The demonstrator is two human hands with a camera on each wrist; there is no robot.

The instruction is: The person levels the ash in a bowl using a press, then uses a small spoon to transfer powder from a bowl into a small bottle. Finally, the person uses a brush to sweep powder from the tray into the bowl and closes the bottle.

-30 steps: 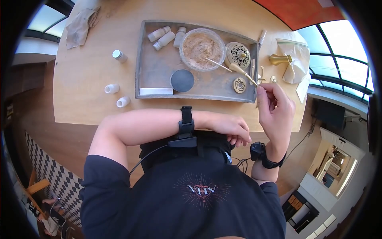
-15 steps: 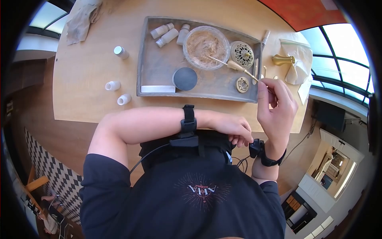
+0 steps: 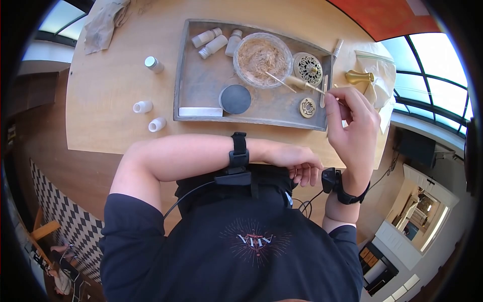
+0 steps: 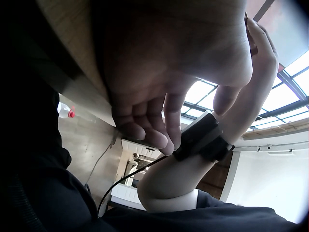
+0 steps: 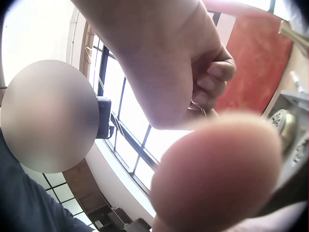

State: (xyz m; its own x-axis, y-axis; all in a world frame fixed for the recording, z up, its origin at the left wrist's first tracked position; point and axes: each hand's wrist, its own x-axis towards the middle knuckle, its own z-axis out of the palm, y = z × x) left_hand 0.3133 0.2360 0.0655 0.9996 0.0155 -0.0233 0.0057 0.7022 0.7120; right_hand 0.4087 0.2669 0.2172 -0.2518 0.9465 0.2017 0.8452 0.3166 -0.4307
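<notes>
In the head view my right hand (image 3: 354,118) pinches the thin gold handle of a small brush (image 3: 297,82) between thumb and fingertips. Its pale, blurred head hangs over the tray between a clear bowl (image 3: 237,70) of brownish powder and a pierced brass lid (image 3: 308,69). A thin stick (image 3: 280,82) leans out of the bowl, its tip in the powder. Below the brush lies a round brass piece with a lotus cutout (image 3: 307,107). My left hand (image 3: 297,160) holds nothing; its fingers hang loosely at my waist, by the table's near edge.
The grey tray (image 3: 201,90) also holds several white bottles (image 3: 214,47), a dark round disc (image 3: 235,99) and a white bar (image 3: 201,111). More small bottles (image 3: 143,106) stand left of it. A brass vase (image 3: 359,77) and plastic bag (image 3: 385,75) lie right, a cloth (image 3: 103,30) far left.
The head view has shifted, so the tray appears slightly higher and further right. My right hand has moved up a little with the brush, whose head is now blurred. Left fingers have loosened slightly.
</notes>
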